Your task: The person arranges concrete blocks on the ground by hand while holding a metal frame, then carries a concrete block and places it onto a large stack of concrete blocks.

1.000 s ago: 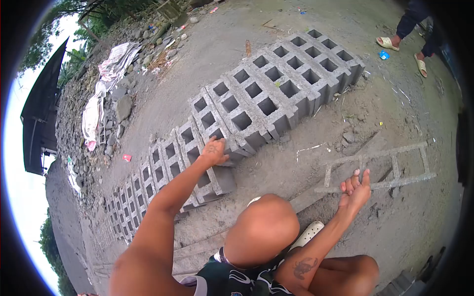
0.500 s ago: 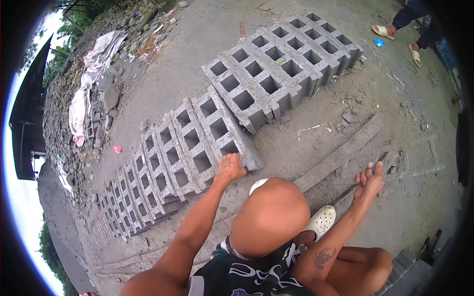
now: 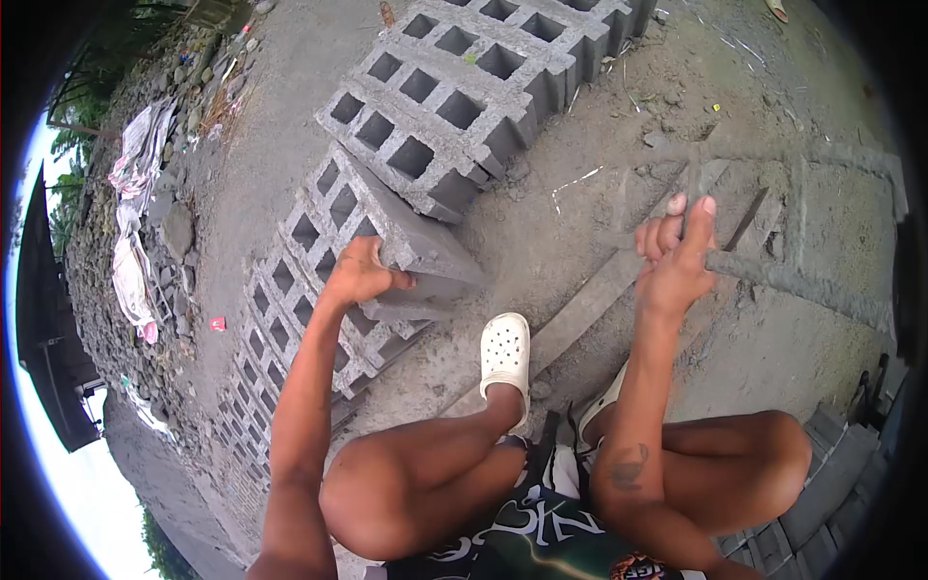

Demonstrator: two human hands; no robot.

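Observation:
My left hand (image 3: 362, 274) is closed on the upper edge of a hollow concrete block (image 3: 425, 246), fingers at one of its holes and thumb on the side face. That block sits at an angle among its neighbours in the row. On the right, my right hand (image 3: 677, 251) is wrapped round part of a grey, ladder-like metal frame (image 3: 822, 282), which is smeared by motion and reaches off to the right above the ground. The frame's far end is hard to make out.
More hollow blocks (image 3: 503, 63) stand in a row past my left hand. A flat plank (image 3: 580, 314) lies on the dirt by my clog (image 3: 505, 350). Stones and white sacks (image 3: 130, 261) line the left side. Grey slabs (image 3: 822, 483) are at lower right.
The gripped block has shifted and tilted, with my left hand following it. My right hand has risen with the metal frame lifted off the ground. My view has turned and my knees have spread.

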